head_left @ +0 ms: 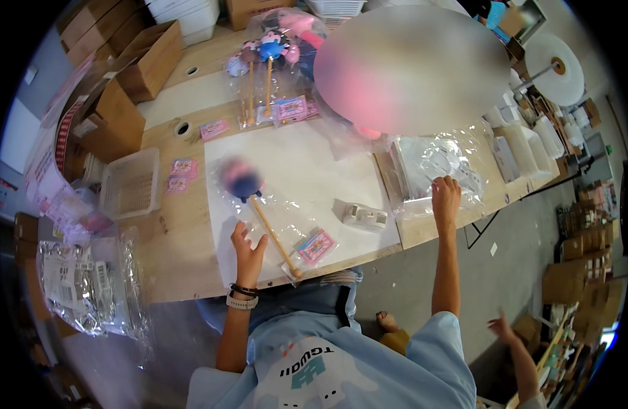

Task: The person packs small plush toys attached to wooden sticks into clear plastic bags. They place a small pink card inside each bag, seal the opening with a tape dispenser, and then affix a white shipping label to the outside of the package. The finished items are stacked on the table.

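Note:
My left hand (248, 245) is open, fingers curved and apart, just left of a wooden-handled plush mallet (273, 235) in a clear bag on a white sheet (293, 170). The plush head at its top is blurred. A pink printed card (316, 245) lies by the handle's lower end. A small white plastic device (364, 217) sits between my hands. My right hand (447, 189) has its fingers curled onto a stack of clear plastic bags (416, 167), pinching at the top one.
Bagged plush mallets (270, 48) lie at the back, near a large blurred oval area. Cardboard boxes (106, 126), a plastic basket (130, 180) and wrapped packages (82, 286) are left. White bins (529, 150) and a roll (552, 65) are right. Another person's hand (503, 327) shows lower right.

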`<act>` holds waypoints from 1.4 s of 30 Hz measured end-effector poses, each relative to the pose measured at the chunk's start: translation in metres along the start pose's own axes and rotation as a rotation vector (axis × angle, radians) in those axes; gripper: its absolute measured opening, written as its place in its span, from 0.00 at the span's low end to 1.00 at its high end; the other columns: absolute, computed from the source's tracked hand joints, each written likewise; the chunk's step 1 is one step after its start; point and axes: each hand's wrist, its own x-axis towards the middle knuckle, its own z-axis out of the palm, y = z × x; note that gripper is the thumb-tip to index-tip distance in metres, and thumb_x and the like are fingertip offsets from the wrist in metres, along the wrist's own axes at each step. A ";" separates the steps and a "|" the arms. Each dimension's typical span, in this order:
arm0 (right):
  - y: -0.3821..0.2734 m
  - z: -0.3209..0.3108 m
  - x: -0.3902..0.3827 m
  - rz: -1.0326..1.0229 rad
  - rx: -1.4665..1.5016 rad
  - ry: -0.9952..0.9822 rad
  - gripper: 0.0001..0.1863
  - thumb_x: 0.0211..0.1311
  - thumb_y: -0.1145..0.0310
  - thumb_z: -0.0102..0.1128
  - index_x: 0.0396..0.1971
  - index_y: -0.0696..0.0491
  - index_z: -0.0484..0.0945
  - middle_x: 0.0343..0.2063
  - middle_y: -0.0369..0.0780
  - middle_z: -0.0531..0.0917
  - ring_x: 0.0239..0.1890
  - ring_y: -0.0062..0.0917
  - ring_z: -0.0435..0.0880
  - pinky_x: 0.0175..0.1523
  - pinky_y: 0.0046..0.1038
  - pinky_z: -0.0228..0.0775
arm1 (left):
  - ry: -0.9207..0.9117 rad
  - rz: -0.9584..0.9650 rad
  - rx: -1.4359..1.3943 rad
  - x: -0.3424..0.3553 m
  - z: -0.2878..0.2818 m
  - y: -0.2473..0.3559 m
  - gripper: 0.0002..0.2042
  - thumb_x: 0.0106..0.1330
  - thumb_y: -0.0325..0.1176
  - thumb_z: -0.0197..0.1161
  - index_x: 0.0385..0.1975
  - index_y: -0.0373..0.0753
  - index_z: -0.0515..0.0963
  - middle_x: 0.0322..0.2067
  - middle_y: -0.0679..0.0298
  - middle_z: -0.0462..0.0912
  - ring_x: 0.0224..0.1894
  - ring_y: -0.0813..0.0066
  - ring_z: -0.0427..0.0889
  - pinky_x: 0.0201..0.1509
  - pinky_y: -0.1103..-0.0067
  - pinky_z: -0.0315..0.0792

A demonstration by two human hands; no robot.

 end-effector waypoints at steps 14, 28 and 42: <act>-0.082 -0.220 0.054 0.110 0.493 0.490 0.09 0.79 0.72 0.60 0.52 0.59 0.80 0.47 0.45 0.93 0.45 0.33 0.95 0.47 0.31 0.85 | -0.258 0.193 -0.316 -0.035 -0.007 0.107 0.22 0.76 0.20 0.59 0.67 0.36 0.67 0.65 0.58 0.73 0.65 0.67 0.80 0.64 0.71 0.77; -0.307 -0.279 -0.033 -0.937 0.432 0.287 0.17 0.63 0.73 0.68 0.51 0.61 0.85 0.51 0.47 0.90 0.59 0.43 0.89 0.70 0.53 0.77 | -0.581 0.230 -0.862 -0.044 -0.059 0.192 0.40 0.80 0.62 0.55 0.80 0.39 0.57 0.76 0.55 0.67 0.70 0.61 0.76 0.74 0.65 0.69; -0.362 -0.109 -0.137 -0.873 0.771 -0.269 0.32 0.60 0.76 0.64 0.68 0.53 0.77 0.70 0.50 0.77 0.66 0.42 0.83 0.72 0.44 0.75 | -0.446 -0.117 -1.224 -0.031 -0.111 0.065 0.40 0.73 0.47 0.53 0.84 0.38 0.52 0.79 0.46 0.60 0.81 0.46 0.60 0.77 0.50 0.63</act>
